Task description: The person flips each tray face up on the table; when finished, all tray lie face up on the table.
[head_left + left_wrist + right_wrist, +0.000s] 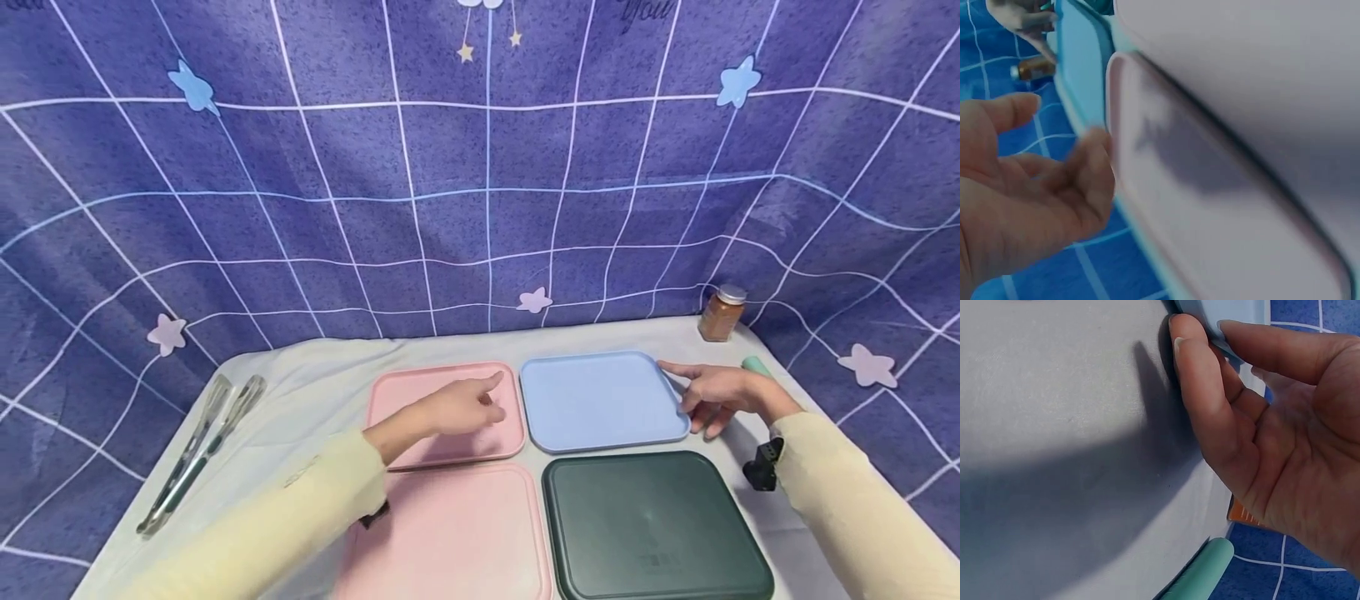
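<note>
My left hand (467, 407) hovers over the right part of the far pink tray (405, 385), loosely bent fingers holding nothing. Its shadow falls on that tray in the left wrist view. My right hand (716, 393) is at the right side of the light blue tray (600, 400). In the right wrist view the thumb (1260, 350) reaches the rim of the blue tray (1210, 315), with loosely curved fingers (1200, 387) beside the edge. Closer to me lie a larger pink tray (457, 533) and a dark green tray (652, 525), side by side.
Metal tongs (197, 458) lie along the table's left side. A jar of orange-brown contents (722, 315) with a silvery lid stands in the back right corner. A mint-green cylinder (1204, 572) lies behind my right wrist. A blue-purple curtain (480, 208) hangs behind the white-covered table (300, 392).
</note>
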### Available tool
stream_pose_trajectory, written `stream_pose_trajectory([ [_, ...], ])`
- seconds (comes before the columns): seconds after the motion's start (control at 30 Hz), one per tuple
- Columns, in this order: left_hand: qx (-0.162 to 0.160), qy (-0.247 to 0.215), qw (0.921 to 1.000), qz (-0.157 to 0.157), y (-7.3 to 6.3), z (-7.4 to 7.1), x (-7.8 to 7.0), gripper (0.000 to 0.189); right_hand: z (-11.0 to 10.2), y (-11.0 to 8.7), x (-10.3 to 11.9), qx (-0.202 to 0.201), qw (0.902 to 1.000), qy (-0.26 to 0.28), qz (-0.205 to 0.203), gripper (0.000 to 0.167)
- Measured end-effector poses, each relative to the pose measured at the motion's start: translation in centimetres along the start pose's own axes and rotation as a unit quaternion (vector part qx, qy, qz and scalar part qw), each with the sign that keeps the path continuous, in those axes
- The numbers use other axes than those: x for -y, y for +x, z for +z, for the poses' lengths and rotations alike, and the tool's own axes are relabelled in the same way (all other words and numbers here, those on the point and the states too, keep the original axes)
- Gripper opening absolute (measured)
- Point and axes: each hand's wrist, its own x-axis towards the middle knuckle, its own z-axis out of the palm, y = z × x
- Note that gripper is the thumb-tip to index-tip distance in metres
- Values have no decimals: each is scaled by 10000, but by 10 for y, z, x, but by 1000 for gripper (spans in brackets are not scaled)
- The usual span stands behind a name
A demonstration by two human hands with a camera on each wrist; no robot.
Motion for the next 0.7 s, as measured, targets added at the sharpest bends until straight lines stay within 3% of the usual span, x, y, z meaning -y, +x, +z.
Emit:
stream_pose_trajectory([
  [0.1,-484,821,9954,56,-28,-15,5,69,1,1,0,-33,10000,-82,-5,100],
  [0.23,-751,704,9946,134,-69,-26,20,67,5,0,1,-159,9995,-284,28,99],
  [0.33,-810,530,9953,-30,-98,-27,35,71,8,-4,4,-309,9974,-648,30,99],
  [0.53,-564,-30,9967,-587,-146,-33,66,83,13,-30,28,-592,9876,-1450,-119,93],
  [0.7,-175,-483,9955,-795,-174,-37,81,87,43,-57,62,-525,9815,-1794,-420,87],
])
